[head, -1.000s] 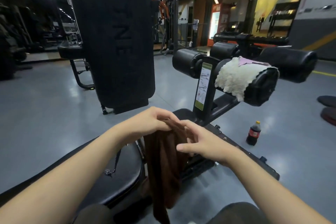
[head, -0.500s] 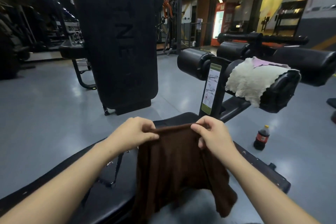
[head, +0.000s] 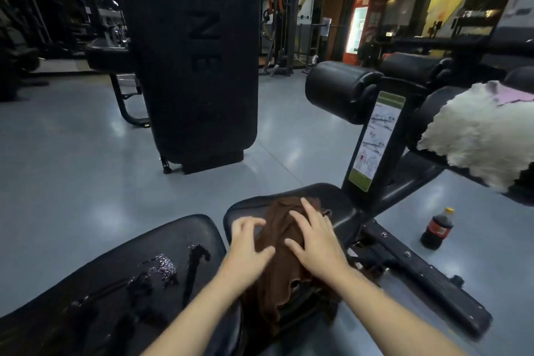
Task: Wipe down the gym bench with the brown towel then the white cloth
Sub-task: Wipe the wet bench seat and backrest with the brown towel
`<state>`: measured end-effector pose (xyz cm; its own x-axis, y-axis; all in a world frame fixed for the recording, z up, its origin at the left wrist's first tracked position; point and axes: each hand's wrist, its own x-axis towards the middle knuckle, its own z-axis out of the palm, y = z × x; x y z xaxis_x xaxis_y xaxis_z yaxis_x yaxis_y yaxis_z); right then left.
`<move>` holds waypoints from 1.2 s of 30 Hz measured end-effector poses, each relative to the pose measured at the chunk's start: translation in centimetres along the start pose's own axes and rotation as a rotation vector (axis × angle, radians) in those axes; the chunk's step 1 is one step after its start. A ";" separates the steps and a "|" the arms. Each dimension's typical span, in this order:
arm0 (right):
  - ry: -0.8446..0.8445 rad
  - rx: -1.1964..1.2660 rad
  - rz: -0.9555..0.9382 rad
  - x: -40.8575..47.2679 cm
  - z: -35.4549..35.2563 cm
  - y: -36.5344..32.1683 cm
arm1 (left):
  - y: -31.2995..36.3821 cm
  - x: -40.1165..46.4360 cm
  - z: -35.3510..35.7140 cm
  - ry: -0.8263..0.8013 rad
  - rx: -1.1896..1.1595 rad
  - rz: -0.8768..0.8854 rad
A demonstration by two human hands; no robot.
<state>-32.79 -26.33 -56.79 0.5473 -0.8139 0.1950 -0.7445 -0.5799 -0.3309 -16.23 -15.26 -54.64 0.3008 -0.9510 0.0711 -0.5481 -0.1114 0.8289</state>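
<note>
Half a second ago both hands held the towel [head: 284, 243] up by its top edge, hanging; now it lies bunched on the small seat pad of the bench [head: 341, 205], near end drooping off the pad's edge. Left hand [head: 247, 243] and right hand [head: 316, 240] rest flat on it, fingers spread, not pinching; left fingers [head: 245, 224] partly on the pad. The view has shifted closer and left.

White cloth [head: 479, 136] drapes over a roller pad far right, cut off by the frame edge, a pink piece [head: 511, 95] on top. Instruction label [head: 375, 139] stands on the post between rollers and seat. Cola bottle [head: 436, 230] on the floor [head: 72, 167], right of the bench. Wet glittery smear [head: 164, 266] on the near-left pad. Big black upright pad [head: 196, 61] far left blocks the machines behind; its lettering is only partly readable. Background dark, hard to make out.
</note>
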 end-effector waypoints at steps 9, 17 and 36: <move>-0.010 -0.310 0.135 -1.0 1.4 -3.9 | -4.0 -6.3 -0.7 0.086 0.542 0.224; -0.109 -0.357 0.182 0.9 2.0 -4.6 | -7.9 -7.0 -1.7 0.147 0.651 0.225; -0.197 -0.423 -0.107 2.5 3.3 -4.4 | -9.3 -6.6 -2.0 0.138 0.672 0.158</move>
<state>-26.94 -25.67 -57.88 0.6613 -0.7500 0.0153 -0.7477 -0.6574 0.0941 -11.59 -7.39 -61.70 0.2494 -0.9302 0.2693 -0.9435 -0.1707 0.2840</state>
